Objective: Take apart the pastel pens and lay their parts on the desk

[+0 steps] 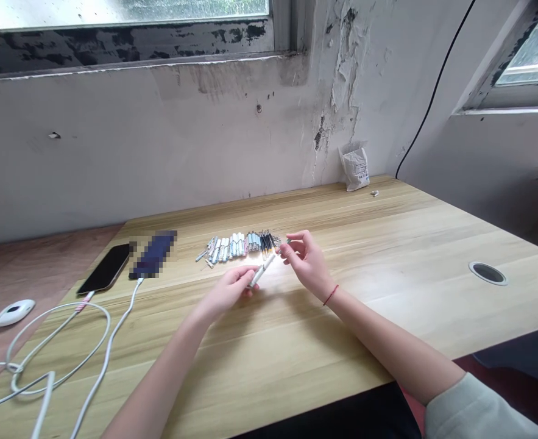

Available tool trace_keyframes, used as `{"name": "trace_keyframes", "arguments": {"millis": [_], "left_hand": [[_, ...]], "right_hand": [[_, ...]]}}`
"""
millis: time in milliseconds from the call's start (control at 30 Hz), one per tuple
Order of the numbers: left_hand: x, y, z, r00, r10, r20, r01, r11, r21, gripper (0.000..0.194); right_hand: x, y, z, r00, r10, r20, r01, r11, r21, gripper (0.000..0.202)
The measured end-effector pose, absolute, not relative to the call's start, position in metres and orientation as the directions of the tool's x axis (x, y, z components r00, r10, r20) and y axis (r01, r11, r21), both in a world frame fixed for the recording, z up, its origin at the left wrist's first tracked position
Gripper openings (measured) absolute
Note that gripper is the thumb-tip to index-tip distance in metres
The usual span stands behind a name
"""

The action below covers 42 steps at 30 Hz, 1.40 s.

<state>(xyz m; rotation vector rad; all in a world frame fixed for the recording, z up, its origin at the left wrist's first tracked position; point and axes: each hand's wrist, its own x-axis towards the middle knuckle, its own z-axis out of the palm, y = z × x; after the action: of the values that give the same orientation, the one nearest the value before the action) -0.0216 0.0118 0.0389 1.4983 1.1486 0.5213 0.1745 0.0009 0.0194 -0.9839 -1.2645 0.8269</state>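
My left hand (241,283) is closed round a slim white pen (262,270), which tilts up to the right above the table. Just right of the pen's upper end, my right hand (303,259) has its thumb and fingertips pinched together on something too small to make out. A red string circles my right wrist. Behind both hands a row of pens (236,245) lies on the wood, white and pale blue at the left and middle. Dark slim pens (267,242) with orange parts lie at the row's right end.
The wooden table (415,244) has a round grommet (488,273) at right. Left are a black phone (105,268), a blurred dark blue device (154,255), white cables (108,347) and a white oval object (14,313). A small bag (355,167) and an earbud (375,193) are at the back.
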Motion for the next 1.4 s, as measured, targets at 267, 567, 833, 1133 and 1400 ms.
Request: {"name": "trace_keyframes", "arguments": {"millis": [267,567,833,1133,1400], "left_hand": [[-0.008,-0.005,0.029,0.449,0.862,-0.235,0.176,0.173,0.969,0.04],[-0.005,-0.01,0.025,0.428,0.878,-0.213,0.062,0.206,0.977,0.037],[-0.001,-0.012,0.026,0.436,0.874,-0.216,0.023,0.229,0.973,0.033],[-0.001,-0.011,0.022,0.46,0.865,-0.201,-0.074,0.263,0.962,0.033],[-0.001,-0.013,0.026,0.493,0.868,-0.054,0.098,0.007,0.995,0.036]], "right_hand": [[0.175,-0.003,0.027,0.149,0.935,0.322,-0.08,0.336,-0.939,0.03],[0.172,-0.006,0.023,0.12,0.936,0.33,-0.029,0.335,-0.942,0.028],[0.169,-0.008,0.021,0.035,0.931,0.363,0.07,0.36,-0.93,0.026],[0.168,-0.012,0.022,-0.05,0.92,0.389,0.175,0.391,-0.903,0.029],[0.167,-0.015,0.026,-0.151,0.894,0.422,0.125,0.441,-0.889,0.028]]}}
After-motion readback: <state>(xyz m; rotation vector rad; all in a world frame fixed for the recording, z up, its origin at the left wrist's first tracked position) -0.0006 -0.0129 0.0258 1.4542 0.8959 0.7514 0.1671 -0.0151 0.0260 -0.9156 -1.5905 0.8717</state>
